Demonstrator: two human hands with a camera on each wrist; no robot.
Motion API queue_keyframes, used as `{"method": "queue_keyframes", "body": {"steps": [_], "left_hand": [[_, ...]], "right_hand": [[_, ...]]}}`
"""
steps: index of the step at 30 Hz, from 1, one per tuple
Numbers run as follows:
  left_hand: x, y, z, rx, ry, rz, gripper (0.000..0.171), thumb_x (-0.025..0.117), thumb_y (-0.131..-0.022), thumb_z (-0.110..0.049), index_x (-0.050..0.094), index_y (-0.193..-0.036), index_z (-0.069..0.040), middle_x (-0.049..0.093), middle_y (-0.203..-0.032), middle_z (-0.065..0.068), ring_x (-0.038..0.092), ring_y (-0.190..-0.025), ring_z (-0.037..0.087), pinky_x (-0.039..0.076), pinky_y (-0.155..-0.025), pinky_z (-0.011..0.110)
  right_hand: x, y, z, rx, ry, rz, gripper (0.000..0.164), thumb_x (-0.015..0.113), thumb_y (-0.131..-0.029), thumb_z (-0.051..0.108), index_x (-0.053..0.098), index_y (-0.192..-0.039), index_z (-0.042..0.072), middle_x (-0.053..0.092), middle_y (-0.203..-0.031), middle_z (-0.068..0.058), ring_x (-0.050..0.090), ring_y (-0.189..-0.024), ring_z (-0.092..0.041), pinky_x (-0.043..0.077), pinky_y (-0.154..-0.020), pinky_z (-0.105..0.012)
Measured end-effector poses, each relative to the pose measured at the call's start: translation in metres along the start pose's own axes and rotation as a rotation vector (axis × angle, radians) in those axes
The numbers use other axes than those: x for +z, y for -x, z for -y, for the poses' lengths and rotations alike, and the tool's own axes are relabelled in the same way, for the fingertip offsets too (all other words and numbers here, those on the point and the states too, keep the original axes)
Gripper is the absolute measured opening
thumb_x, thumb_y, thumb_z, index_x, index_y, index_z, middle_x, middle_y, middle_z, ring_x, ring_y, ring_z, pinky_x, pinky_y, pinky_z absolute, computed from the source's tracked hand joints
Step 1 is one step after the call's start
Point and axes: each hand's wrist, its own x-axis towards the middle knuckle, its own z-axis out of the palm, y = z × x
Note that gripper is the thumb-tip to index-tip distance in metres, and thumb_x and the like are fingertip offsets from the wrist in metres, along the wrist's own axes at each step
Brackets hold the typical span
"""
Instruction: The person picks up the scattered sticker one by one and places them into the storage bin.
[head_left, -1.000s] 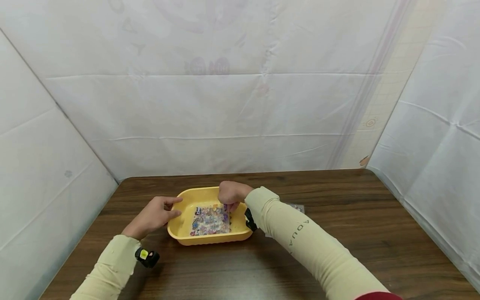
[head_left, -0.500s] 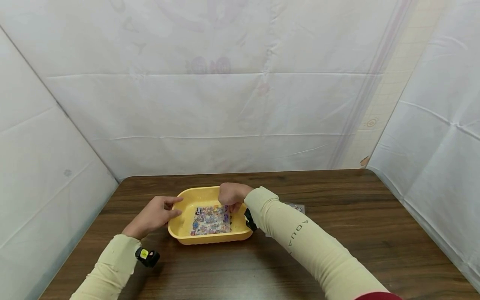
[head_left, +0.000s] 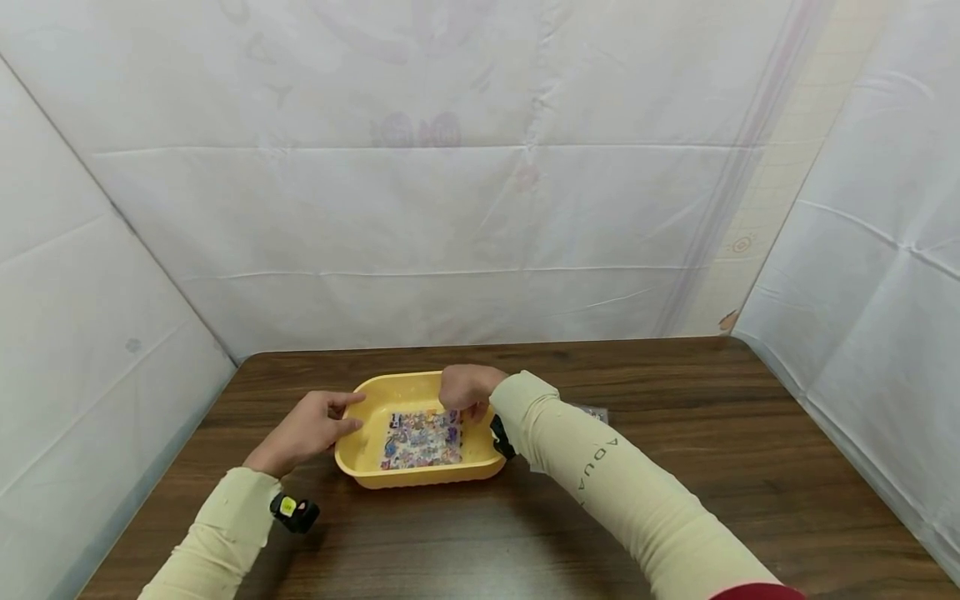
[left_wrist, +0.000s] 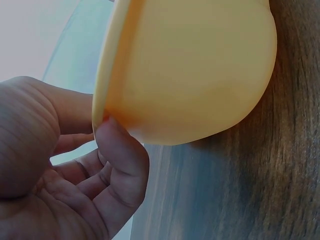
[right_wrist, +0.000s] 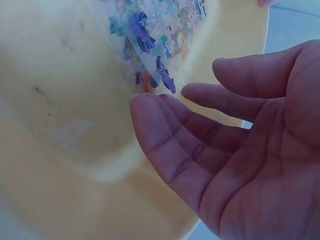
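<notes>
A shallow yellow plastic basin (head_left: 420,478) with rounded corners stands on the table. My left hand (head_left: 309,429) holds its left rim, and the left wrist view has the thumb and fingers pinching the basin's wall (left_wrist: 200,65). Inside lies a see-through sheet of small colourful cartoon pony stickers (head_left: 422,442). My right hand (head_left: 467,390) reaches over the far right side of the basin. In the right wrist view its fingers (right_wrist: 165,135) are loosely bent, tips right at a corner of the sticker sheet (right_wrist: 165,37), with the thumb apart from them.
A clear flat packet (head_left: 596,414) lies on the dark wood table (head_left: 690,408) to the right of the basin, partly hidden under my right forearm. White cloth walls (head_left: 420,217) enclose the table at the back and both sides.
My right hand's fingers have shifted slightly to the right, away from the sheet's upper right corner. My left hand and the basin stay in place.
</notes>
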Motion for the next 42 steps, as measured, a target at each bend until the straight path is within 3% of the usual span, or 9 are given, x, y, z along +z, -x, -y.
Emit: {"method": "queue_keyframes", "body": {"steps": [3,10,15,18,20,22,24,31,42], "left_hand": [[-0.001,-0.001,-0.002,-0.003,-0.005,0.001,0.052,0.067,-0.102,-0.012,0.053,-0.15,0.001,0.064,-0.112,0.019,0.06,-0.081,0.021,0.055,-0.063,0.034],[-0.001,0.001,-0.005,-0.028,-0.018,-0.003,0.052,0.066,-0.102,-0.012,0.053,-0.15,0.002,0.063,-0.107,0.017,0.058,-0.076,0.021,0.054,-0.061,0.034],[0.0,0.003,-0.005,-0.016,-0.022,-0.006,0.052,0.066,-0.102,-0.01,0.053,-0.149,0.005,0.063,-0.103,0.016,0.056,-0.07,0.019,0.052,-0.057,0.033],[-0.001,0.003,-0.005,-0.005,-0.013,-0.007,0.051,0.066,-0.101,-0.009,0.053,-0.149,0.005,0.064,-0.106,0.017,0.057,-0.071,0.02,0.052,-0.057,0.033],[-0.001,0.003,-0.005,-0.005,-0.008,-0.007,0.051,0.066,-0.102,-0.009,0.053,-0.15,0.004,0.064,-0.106,0.017,0.057,-0.072,0.021,0.052,-0.057,0.033],[-0.001,0.003,-0.005,-0.008,-0.004,-0.006,0.052,0.066,-0.102,-0.01,0.053,-0.15,0.004,0.063,-0.105,0.017,0.057,-0.072,0.021,0.052,-0.057,0.033],[-0.001,0.002,-0.005,-0.01,-0.002,-0.007,0.052,0.066,-0.102,-0.01,0.053,-0.15,0.003,0.062,-0.105,0.017,0.057,-0.072,0.02,0.052,-0.057,0.033],[-0.001,-0.001,-0.004,-0.01,0.001,-0.008,0.051,0.066,-0.102,-0.011,0.053,-0.15,0.003,0.063,-0.107,0.017,0.059,-0.075,0.02,0.053,-0.059,0.033],[0.001,-0.003,-0.003,0.014,0.017,-0.011,0.052,0.067,-0.101,-0.009,0.053,-0.15,0.004,0.067,-0.112,0.019,0.059,-0.073,0.02,0.052,-0.057,0.033]], "right_hand": [[-0.003,0.002,-0.002,0.013,-0.019,-0.01,0.049,0.036,-0.11,0.01,0.025,-0.064,0.023,0.017,-0.055,0.005,0.021,-0.048,-0.011,0.03,-0.053,-0.033],[-0.008,0.012,-0.007,0.007,-0.039,-0.084,0.033,0.042,-0.107,0.006,0.058,-0.079,0.007,0.017,-0.056,0.005,0.022,-0.045,-0.01,0.031,-0.05,-0.029],[-0.01,0.022,-0.012,-0.081,-0.056,-0.116,0.055,0.049,-0.103,0.001,0.024,-0.06,0.022,0.014,-0.056,0.007,0.03,-0.042,-0.008,0.042,-0.058,-0.033],[-0.014,0.027,-0.016,-0.111,-0.101,-0.139,0.05,0.053,-0.102,0.001,0.035,-0.058,0.017,0.027,-0.06,0.004,0.035,-0.044,-0.009,0.047,-0.061,-0.032],[-0.016,0.03,-0.019,-0.114,-0.146,-0.154,0.033,0.056,-0.102,0.002,0.06,-0.07,0.006,0.052,-0.07,-0.001,0.048,-0.048,-0.009,0.056,-0.066,-0.032],[-0.018,0.031,-0.023,-0.108,-0.222,-0.166,0.017,0.057,-0.102,0.003,0.073,-0.103,-0.005,0.07,-0.096,-0.014,0.063,-0.059,-0.013,0.064,-0.074,-0.038],[-0.019,0.032,-0.026,-0.104,-0.312,-0.184,0.033,0.06,-0.101,0.003,0.067,-0.133,-0.006,0.07,-0.127,-0.021,0.074,-0.075,-0.02,0.065,-0.079,-0.043],[-0.023,0.037,-0.042,-0.106,-0.584,-0.218,0.034,0.063,-0.1,0.001,0.065,-0.132,-0.009,0.068,-0.122,-0.031,0.072,-0.074,-0.02,0.065,-0.075,-0.037],[-0.029,0.059,-0.073,-0.116,-0.769,-0.195,0.036,0.061,-0.103,0.004,0.061,-0.136,-0.009,0.067,-0.126,-0.033,0.075,-0.079,-0.019,0.064,-0.076,-0.033]]}}
